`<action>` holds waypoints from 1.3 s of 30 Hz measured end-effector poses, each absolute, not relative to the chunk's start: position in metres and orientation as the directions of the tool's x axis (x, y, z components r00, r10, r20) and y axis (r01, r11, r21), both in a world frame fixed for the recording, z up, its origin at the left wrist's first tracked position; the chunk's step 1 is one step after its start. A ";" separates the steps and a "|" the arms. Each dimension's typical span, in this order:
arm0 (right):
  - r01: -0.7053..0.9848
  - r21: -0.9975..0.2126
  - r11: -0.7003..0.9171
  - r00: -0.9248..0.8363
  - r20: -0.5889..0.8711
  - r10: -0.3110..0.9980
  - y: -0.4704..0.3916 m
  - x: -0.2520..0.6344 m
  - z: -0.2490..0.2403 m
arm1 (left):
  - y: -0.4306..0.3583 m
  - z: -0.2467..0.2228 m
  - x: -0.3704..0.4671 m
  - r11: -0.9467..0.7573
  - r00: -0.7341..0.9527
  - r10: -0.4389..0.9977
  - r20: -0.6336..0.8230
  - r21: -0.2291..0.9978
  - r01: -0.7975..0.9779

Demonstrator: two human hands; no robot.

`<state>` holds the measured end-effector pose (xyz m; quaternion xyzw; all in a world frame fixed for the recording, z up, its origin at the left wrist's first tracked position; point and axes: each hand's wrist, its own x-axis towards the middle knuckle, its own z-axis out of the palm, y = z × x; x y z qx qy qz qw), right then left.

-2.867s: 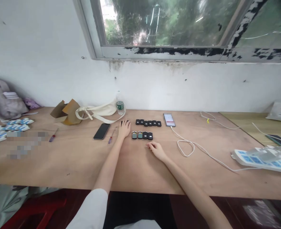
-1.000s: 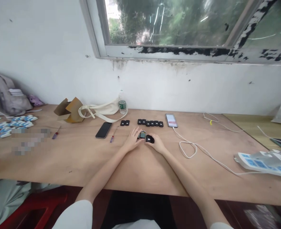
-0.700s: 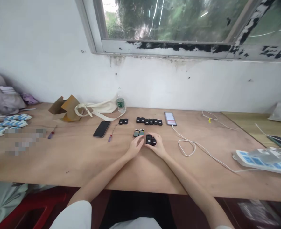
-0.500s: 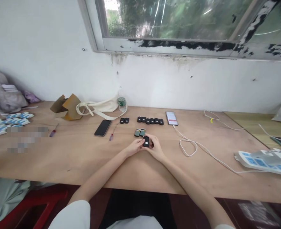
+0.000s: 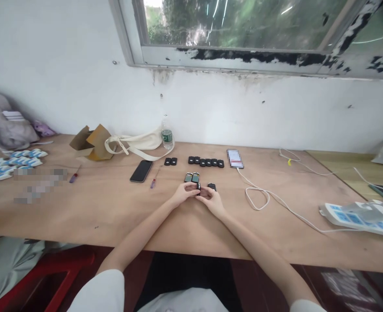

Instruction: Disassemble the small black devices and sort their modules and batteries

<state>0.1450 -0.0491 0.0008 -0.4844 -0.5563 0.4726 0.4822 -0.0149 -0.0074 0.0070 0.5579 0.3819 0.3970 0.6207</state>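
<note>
Near the middle of the table, my left hand (image 5: pixel 182 194) and my right hand (image 5: pixel 212 202) pinch one small black key fob case (image 5: pixel 198 188) between their fingertips. It is turned edge-on, so its face does not show. Just beyond my right fingers lies another black piece (image 5: pixel 211 186), partly hidden by the hand. Two opened fobs with grey-green insides (image 5: pixel 191 177) lie side by side past my left hand. Farther back is a row of several black fobs (image 5: pixel 206 162) with white round marks, and a pair of fobs (image 5: pixel 170 161) sits to its left.
A dark phone (image 5: pixel 141 171) and a screwdriver (image 5: pixel 155 178) lie to the left, with another screwdriver (image 5: pixel 75 174) farther out. A lit phone (image 5: pixel 235 159) trails a white cable (image 5: pixel 276 203) towards a power strip (image 5: pixel 357 220). Behind stand a water bottle (image 5: pixel 167 136) and an opened cardboard box (image 5: pixel 95 145).
The held fob case has turned from face-up with its white mark showing to edge-on. My right hand has shifted slightly, and a black piece now shows beyond it. The view has tilted a little.
</note>
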 end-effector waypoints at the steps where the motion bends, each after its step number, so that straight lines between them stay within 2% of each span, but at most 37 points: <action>1: 0.084 -0.993 0.084 -0.054 0.079 0.995 -0.049 0.146 0.001 | -0.008 0.008 -0.015 0.072 0.404 0.914 -0.035 0.994 -0.077; 7: 0.002 -0.998 0.068 -0.076 0.068 0.995 -0.046 0.150 0.002 | -0.011 0.014 -0.016 0.169 0.475 0.877 -0.074 0.972 -0.161; 12: -0.083 -0.996 0.018 -0.065 0.023 0.998 -0.048 0.152 0.007 | -0.012 0.015 -0.019 0.117 0.620 0.785 -0.011 0.985 -0.130; 20: 0.096 -0.995 0.001 -0.025 -0.001 1.000 -0.049 0.161 0.015 | -0.013 0.007 -0.013 0.022 0.620 0.784 0.022 0.998 -0.063; 29: -0.015 -0.994 -0.104 0.006 -0.104 0.995 -0.049 0.164 0.018 | -0.019 0.003 -0.007 -0.028 0.568 0.822 0.036 0.999 -0.024; 39: -0.039 -0.992 -0.120 -0.020 -0.120 0.993 -0.049 0.166 0.014 | -0.013 -0.004 -0.010 0.014 0.581 0.814 -0.010 1.000 -0.003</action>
